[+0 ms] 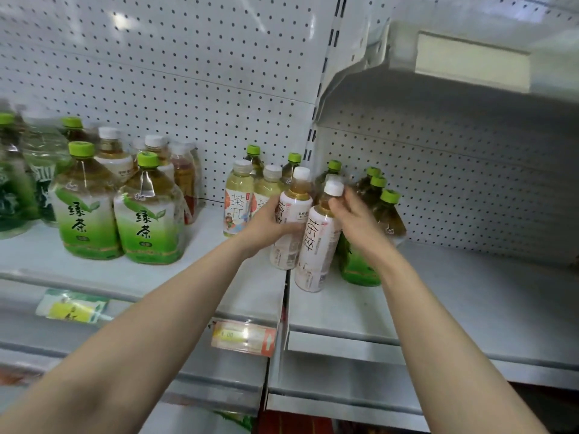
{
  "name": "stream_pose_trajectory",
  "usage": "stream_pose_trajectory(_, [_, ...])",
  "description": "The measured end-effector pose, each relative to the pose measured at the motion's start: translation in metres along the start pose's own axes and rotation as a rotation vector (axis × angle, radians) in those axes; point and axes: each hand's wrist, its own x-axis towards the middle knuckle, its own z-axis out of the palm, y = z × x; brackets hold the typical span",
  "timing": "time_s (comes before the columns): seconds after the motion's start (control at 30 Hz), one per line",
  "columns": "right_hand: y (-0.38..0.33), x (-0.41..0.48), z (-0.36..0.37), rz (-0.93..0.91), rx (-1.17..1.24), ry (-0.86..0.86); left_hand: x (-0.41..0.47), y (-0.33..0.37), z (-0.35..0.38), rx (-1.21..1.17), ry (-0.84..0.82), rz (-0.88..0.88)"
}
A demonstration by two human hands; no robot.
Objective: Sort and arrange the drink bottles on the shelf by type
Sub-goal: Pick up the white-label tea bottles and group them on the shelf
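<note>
The white shelf (pixel 470 292) carries green-tea bottles (pixel 119 214) far left of the left hand (pixel 266 222) and green-capped bottles (pixel 388 214) behind the right hand (pixel 355 216).

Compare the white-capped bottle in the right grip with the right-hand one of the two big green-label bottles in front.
The slim bottle has a white cap, the big bottle a green one. The slim bottle is narrow; the big bottle is wide and squat. The right grip holds the slim bottle near its cap; the big bottle stands untouched. Both hold yellowish drink and carry printed labels.
</note>
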Motion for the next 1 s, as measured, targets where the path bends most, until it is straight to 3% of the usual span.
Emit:
stream_pose_trajectory(0.1, [0.01,-0.008,0.014,-0.008,-0.006,0.01,-0.005,-0.002,-0.002,0.017,0.031,0.045])
stream_pose_trajectory(0.27, [0.036,0.002,0.04,-0.024,-0.059,0.307,-0.025,-0.012,-0.014,0.065,0.116,0.087])
stream_pose_trajectory(0.47, [0.044,-0.001,0.054,-0.026,0.059,0.418,-0.06,-0.016,-0.029,-0.007,0.253,0.103])
stream_pose_trajectory(0.63, [0.022,-0.002,0.05,-0.134,0.176,0.344,-0.085,-0.009,-0.056,-0.152,0.384,0.081])
stream_pose_trajectory(0.73, [-0.009,-0.005,0.06,-0.172,0.304,0.174,-0.105,-0.002,-0.08,-0.2,0.458,0.059])
stream_pose_trajectory(1.0, [-0.067,-0.014,0.159,-0.149,0.454,-0.143,-0.175,-0.016,-0.174,-0.173,0.601,-0.009])
